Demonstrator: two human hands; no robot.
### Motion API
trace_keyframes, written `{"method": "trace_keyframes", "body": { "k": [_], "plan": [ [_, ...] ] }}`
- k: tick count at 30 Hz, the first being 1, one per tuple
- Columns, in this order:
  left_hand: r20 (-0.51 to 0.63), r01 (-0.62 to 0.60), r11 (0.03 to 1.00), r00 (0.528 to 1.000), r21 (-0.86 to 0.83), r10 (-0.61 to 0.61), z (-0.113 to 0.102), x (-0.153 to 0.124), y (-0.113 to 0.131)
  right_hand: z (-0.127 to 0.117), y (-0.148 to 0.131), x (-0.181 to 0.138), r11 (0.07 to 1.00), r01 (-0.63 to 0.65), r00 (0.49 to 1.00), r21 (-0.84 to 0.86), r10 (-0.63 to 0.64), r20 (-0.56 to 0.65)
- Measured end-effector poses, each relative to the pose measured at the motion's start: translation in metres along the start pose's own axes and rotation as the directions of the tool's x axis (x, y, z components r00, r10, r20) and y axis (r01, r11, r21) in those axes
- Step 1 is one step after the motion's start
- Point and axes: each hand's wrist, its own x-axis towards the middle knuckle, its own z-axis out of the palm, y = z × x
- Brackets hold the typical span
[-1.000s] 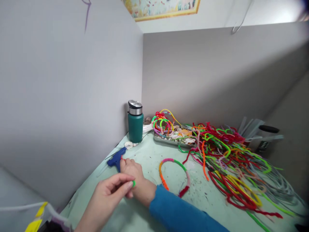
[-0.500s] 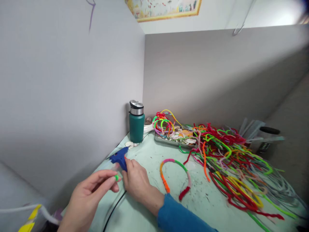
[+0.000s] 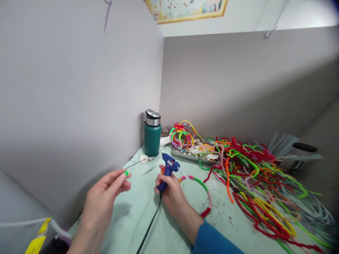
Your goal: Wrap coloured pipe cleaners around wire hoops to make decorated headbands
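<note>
Label on glue gun (image 3: 168, 165): small pale sticker on the barrel, print too small to read. Jar (image 3: 300, 160) at far right: dark lid, pale marks on its side, not legible. Yellow tag (image 3: 37, 245) at lower left: lettering cannot be made out. Purple line (image 3: 107, 17) on the left panel (image 3: 79, 88); cut by the upper edge, so cannot tell if it is writing.

Right hand (image 3: 173, 195): fingers wrapped round the gun's handle, nozzle up and leftward, small red light showing. Black cord (image 3: 149, 227) runs from the handle base to the lower edge.

Left hand (image 3: 102, 197): thumb and index pinched together on a green piece (image 3: 126, 173), mostly covered by the fingertips; other fingers curled. Held left of the gun, well apart from it.

Multicoloured ring (image 3: 210, 199) lies on the cloth (image 3: 140, 215) right of the gun; right hand and forearm hide its left portion.

Around: green flask (image 3: 152, 139) upright by the panel, shells (image 3: 143, 158) at its foot; metal tray (image 3: 190, 157) with more shells and coloured loops (image 3: 182, 135); pipe-cleaner heap (image 3: 238, 151) crowding the right side.
</note>
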Motion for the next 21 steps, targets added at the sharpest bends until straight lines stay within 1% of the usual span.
{"method": "trace_keyframes", "body": {
  "k": [2, 4, 7, 10, 15, 21],
  "plan": [
    [-0.004, 0.049, 0.997, 0.999, 0.065, -0.048, 0.009, 0.012, -0.007, -0.004, -0.003, -0.002, 0.999, -0.044, 0.999, 0.015, 0.044, -0.005],
    [0.012, 0.078, 0.994, 0.997, 0.08, -0.079, 0.019, 0.024, -0.012, -0.007, -0.005, -0.006, 0.996, -0.094, 0.995, -0.006, 0.094, 0.044],
    [0.018, 0.103, 0.993, 0.994, 0.054, -0.105, 0.034, 0.04, -0.017, -0.012, -0.007, -0.012, 0.99, -0.143, 0.984, -0.011, 0.144, 0.108],
    [0.087, 0.16, 0.987, 0.983, -0.006, -0.159, 0.045, 0.052, -0.024, -0.015, -0.008, -0.015, 0.986, -0.168, 0.978, 0.012, 0.166, 0.129],
    [0.16, 0.234, 0.971, 0.961, -0.041, -0.224, 0.049, 0.061, -0.039, -0.019, -0.006, -0.015, 0.982, -0.185, 0.975, -0.029, 0.187, 0.117],
    [0.175, 0.268, 0.962, 0.951, -0.06, -0.254, 0.045, 0.065, -0.047, -0.019, -0.001, -0.013, 0.977, -0.17, 0.98, -0.128, 0.181, 0.079]
  ]
}}
